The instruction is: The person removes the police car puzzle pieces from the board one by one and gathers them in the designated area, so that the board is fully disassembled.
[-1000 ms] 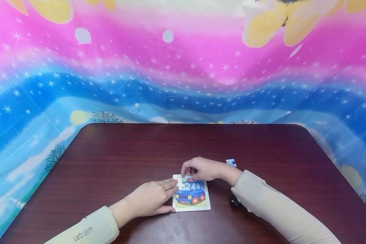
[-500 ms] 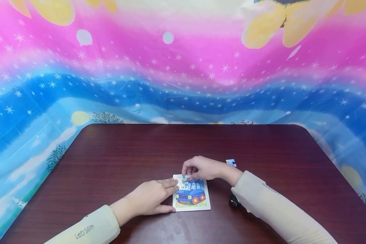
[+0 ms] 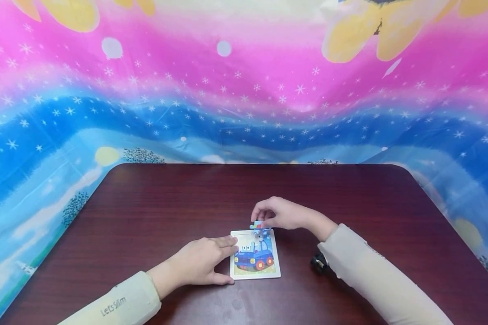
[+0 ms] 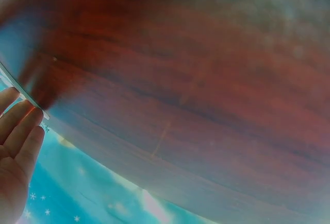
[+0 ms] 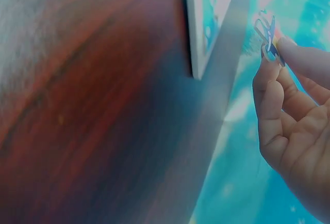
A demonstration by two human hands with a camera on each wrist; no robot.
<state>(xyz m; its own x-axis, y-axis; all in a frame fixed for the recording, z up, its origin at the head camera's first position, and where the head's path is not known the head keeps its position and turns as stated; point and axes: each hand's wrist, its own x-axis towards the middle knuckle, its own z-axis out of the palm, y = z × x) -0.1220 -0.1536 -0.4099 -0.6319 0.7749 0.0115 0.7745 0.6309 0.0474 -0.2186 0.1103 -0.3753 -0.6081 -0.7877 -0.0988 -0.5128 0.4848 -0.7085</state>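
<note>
A framed jigsaw puzzle (image 3: 255, 262) with a blue cartoon car lies flat near the front of the table. My left hand (image 3: 201, 262) rests along its left edge, fingers extended over the frame; those fingers also show in the left wrist view. Above the puzzle's far edge, my right hand (image 3: 282, 213) pinches a puzzle piece (image 3: 258, 225) in blue, green and red between thumb and fingers. The right wrist view shows this puzzle piece (image 5: 269, 38) nearly edge-on, clear of the frame (image 5: 197, 54). Whether a second piece is in that pinch, I cannot tell.
The dark wood table (image 3: 179, 198) extends behind and to both sides of the puzzle. A printed curtain (image 3: 244, 90) hangs beyond its far edge. A small black object (image 3: 319, 263) sits under the right forearm.
My right hand has lifted the puzzle piece off the puzzle and moved up and right. A loose piece seen earlier beyond the right wrist is now hidden. The left hand stays put.
</note>
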